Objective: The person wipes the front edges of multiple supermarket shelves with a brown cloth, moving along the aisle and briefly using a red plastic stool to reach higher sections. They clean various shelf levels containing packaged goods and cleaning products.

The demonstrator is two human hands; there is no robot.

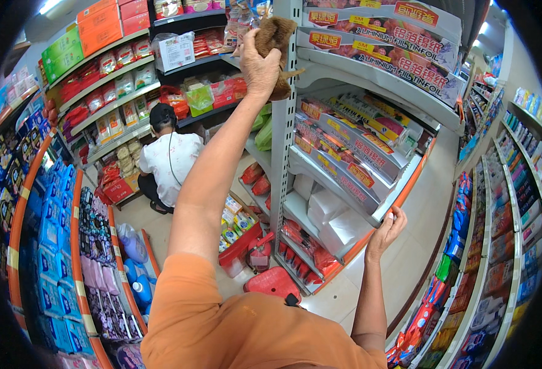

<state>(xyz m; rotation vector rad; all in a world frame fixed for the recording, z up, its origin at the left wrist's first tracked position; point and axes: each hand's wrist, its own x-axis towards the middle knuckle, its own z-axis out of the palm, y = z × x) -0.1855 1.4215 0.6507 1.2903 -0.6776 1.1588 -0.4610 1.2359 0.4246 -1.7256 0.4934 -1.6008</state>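
Observation:
My left hand (260, 67) is raised high and grips a brown plush cloth (274, 34), which lies against the perforated grey metal upright (282, 138) of a shop shelf. Low on the right, my right hand (387, 230) rests with its fingers on the orange front strip (407, 189) of a shelf. Boxes of aluminium foil (340, 157) stand between the hands on that shelf, and more foil boxes (377, 50) fill the one above. Part of the cloth is hidden behind my left fingers.
A person in a white top (171, 157) crouches by the back shelves. A red plastic stool (273, 283) and a red crate of small packets (241, 230) stand on the floor near me. Stocked shelves (74, 240) line the left side, others (492, 230) the right.

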